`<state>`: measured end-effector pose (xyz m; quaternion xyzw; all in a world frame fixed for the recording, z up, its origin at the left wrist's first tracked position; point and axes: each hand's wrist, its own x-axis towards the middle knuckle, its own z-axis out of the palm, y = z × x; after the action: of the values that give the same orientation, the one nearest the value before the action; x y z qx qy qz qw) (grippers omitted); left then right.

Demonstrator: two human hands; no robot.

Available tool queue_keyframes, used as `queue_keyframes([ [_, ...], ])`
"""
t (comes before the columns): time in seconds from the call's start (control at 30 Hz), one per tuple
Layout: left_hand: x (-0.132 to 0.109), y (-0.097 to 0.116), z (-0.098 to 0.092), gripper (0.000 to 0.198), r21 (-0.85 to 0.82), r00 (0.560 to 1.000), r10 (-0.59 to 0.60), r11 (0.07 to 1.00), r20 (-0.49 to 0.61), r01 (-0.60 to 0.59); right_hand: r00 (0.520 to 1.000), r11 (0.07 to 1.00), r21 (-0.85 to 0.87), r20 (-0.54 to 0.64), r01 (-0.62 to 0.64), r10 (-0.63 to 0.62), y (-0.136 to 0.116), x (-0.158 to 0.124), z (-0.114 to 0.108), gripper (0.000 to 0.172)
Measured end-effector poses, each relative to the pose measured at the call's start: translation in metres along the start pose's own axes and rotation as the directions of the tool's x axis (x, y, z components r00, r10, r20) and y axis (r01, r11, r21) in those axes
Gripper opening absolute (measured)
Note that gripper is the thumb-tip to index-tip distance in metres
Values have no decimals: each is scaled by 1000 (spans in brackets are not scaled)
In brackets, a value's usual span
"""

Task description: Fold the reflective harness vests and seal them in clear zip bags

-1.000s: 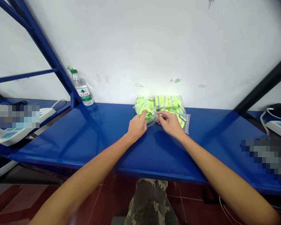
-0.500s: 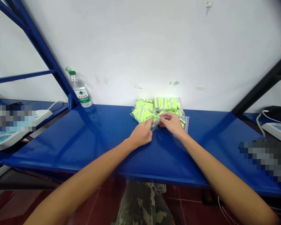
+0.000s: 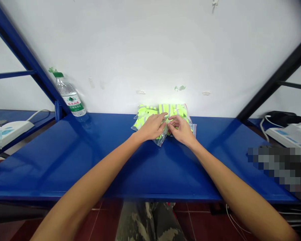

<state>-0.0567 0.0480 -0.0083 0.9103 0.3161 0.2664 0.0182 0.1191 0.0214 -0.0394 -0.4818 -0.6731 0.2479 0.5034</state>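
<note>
Clear plastic bags holding folded neon-yellow cloth with grey reflective stripes lie close together on the blue table (image 3: 150, 167), near the wall. My left hand (image 3: 153, 127) rests over the left bag (image 3: 141, 121) with its fingers stretched out to the right. Just beside it, my right hand (image 3: 182, 130) has bent fingers, thumb and fingertips closed on the plastic where the bags meet. Behind that hand is the right bag (image 3: 174, 109). A loose clear corner (image 3: 161, 140) of plastic hangs toward me below my left fingers. The exact grip of the right fingertips is partly hidden.
At the back left a water bottle (image 3: 71, 97) with a green cap leans by the blue frame post (image 3: 27, 57). White power strips (image 3: 17, 129) sit on the side surfaces. A blurred-out dark item (image 3: 281, 164) lies at the right. The white wall (image 3: 145, 50) closes off the back.
My left hand has let go of the bag's near edge and moved up, its fingers now spread over the plastic. My right hand stays at the bags. The view has shifted slightly right.
</note>
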Motion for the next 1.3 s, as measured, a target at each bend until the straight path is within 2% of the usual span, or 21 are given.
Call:
queue_keyframes([
  [0.07, 4, 0, 3, 43, -13, 998, -37, 999, 51, 37, 1000, 1000, 17, -14, -5, 5, -1, 0, 1, 25],
  [0.23, -1, 5, -5, 36, -37, 984, -171, 985, -46, 170, 999, 996, 84, -43, -12, 16, -9, -4, 6, 27],
  [0.33, -4, 6, -15, 31, -95, 982, -181, 980, -52, 176, 999, 990, 136, -44, -23, 29, -15, -5, 8, 30],
  [0.4, -5, 6, -18, 40, -198, 983, -183, 965, -34, 173, 999, 987, 158, -32, -20, 26, -18, -5, 8, 30],
  [0.53, -5, 5, -18, 62, -441, 968, -252, 867, 12, 231, 1000, 986, 166, -3, -23, 24, -18, -4, 9, 28],
  [0.73, -2, 7, -17, 61, -670, 950, -310, 699, 31, 249, 999, 981, 194, 18, -30, 27, -19, -9, 14, 29],
  [0.8, -2, 6, -16, 56, -662, 935, -354, 698, 13, 273, 999, 977, 205, 24, -51, 47, -17, -9, 15, 32],
  [0.9, -3, 5, -13, 50, -602, 904, -426, 732, -39, 319, 986, 956, 249, 87, -157, 139, -13, -8, 16, 38],
  [1.0, -5, 2, -9, 51, -597, 901, -432, 735, -47, 321, 970, 923, 306, 139, -232, 197, -9, -7, 16, 40],
  [1.17, -8, 0, -7, 49, -525, 934, -356, 792, 19, 313, 986, 929, 334, 101, -162, 135, -12, -7, 18, 37],
  [1.3, -8, 0, -12, 49, -507, 925, -378, 806, -46, 304, 983, 920, 348, 84, -182, 163, -16, -8, 18, 40],
])
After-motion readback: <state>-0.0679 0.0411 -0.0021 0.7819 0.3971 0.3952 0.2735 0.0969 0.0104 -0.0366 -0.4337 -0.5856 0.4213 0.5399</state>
